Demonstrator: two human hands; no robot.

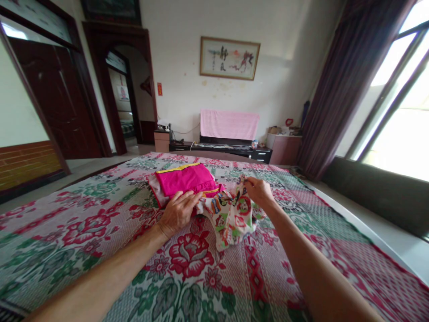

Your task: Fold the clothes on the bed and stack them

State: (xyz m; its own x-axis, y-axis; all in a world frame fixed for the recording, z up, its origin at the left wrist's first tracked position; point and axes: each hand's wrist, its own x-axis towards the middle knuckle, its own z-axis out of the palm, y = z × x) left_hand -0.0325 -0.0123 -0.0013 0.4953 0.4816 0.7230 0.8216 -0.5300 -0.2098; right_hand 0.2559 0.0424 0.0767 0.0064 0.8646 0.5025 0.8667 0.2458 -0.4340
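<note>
A bright magenta piece of fabric (187, 179) with yellow trim lies flat on the flowered bed cover (134, 250). Against its right side is a crumpled white cloth with a colourful cartoon print (234, 219), and I cannot tell whether the two are joined. My left hand (180, 209) rests palm down, fingers stretched out, over the magenta fabric's near edge, with fingertips at the printed cloth's left end. Pinched between the fingers of my right hand (258, 191) is the upper right part of the printed cloth, lifted slightly off the cover.
Beyond the cover's far edge stands a low black cabinet (261, 155), with a pink towel (229, 124) draped over something on it. A dark padded backrest (375, 194) runs along the window side at right. Dark curtains (345, 85) hang there. Doorways are at the left.
</note>
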